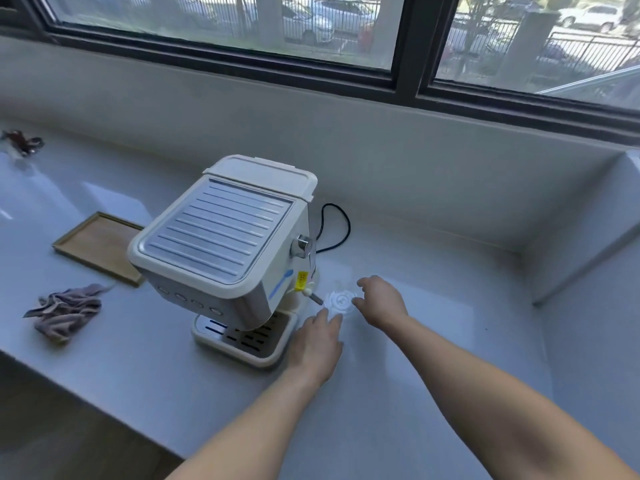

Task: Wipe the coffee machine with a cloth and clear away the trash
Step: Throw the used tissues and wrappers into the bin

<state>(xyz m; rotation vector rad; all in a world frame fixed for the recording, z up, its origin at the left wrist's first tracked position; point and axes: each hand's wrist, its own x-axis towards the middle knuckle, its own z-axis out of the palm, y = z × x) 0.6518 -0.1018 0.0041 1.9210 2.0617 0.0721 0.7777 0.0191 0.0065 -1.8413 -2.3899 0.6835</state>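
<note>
Both forearms reach over the table [398, 393] to a thin clear plastic lid [340, 301] beside the coffee machine [225, 244]; left hand [317, 344] and right hand [381, 299] open, fingertips at its rim: light, flexible, slippery, so pinch the edge.

Bare table [433, 323] is left open to the right of the right fingers [363, 284], up to the side wall [581, 237]. Passage to the left of the left fingers [323, 317] is blocked by the coffee machine [221, 244], whose steam wand [314, 298] juts just beyond them. A clear lid [341, 301] lies between both sets of fingers.
</note>
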